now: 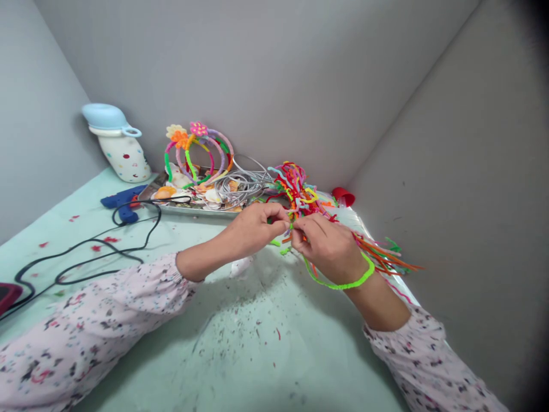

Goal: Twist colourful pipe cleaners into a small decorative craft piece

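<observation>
My left hand (pixel 259 229) and my right hand (pixel 328 246) meet near the middle of the view, fingertips pinched close together on a small bit of bright green pipe cleaner. A longer stretch of the green pipe cleaner (pixel 343 285) curves below my right hand and crosses over that wrist. Right behind my fingers lies a tangled bundle of multicoloured pipe cleaners (pixel 295 183). More long stems (pixel 386 257), orange, red and green, stick out to the right of my right hand. The exact grip at the fingertips is small and partly hidden.
A metal tray (pixel 193 213) holds flower-topped hoops (pixel 199 151), silvery wire rings (pixel 244 186) and scraps. Left of it are a blue glue gun (pixel 124 201) with a black cable (pixel 77 266) and a white bottle (pixel 124 154). A red cup-like object (pixel 343 197) stands near the right wall.
</observation>
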A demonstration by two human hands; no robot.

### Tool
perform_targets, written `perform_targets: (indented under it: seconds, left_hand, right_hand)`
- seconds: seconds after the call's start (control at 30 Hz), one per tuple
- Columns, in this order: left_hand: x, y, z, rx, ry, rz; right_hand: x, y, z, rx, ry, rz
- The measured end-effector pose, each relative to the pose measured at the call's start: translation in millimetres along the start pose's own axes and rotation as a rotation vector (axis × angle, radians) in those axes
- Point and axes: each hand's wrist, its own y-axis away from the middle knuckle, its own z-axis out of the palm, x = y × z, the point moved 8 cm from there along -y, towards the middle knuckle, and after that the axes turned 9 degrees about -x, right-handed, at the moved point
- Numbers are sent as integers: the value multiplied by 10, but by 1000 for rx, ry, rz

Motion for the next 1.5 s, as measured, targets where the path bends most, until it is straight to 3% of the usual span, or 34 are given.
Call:
perform_targets:
  seconds: [0.1,0.37,1.03,1.23,1.4,1.5]
  left_hand:
    - [22,11,-20,29,10,13]
    - [6,14,-83,82,29,127]
    - [15,4,-20,97,37,96]
    - [73,40,-55,162,52,160]
    - [76,54,-152,218,65,147]
    - [66,49,-205,237,73,136]
  right_hand:
    - [27,-24,-18,11,-52,28]
    - [142,-59,-6,-8,-470,148]
    - [95,-16,-26,86,-172,103]
    - [163,-54,-88,102,-362,188]
    - [279,-83,-92,11,-687,267]
    - [334,-54,-206,47,-666,275]
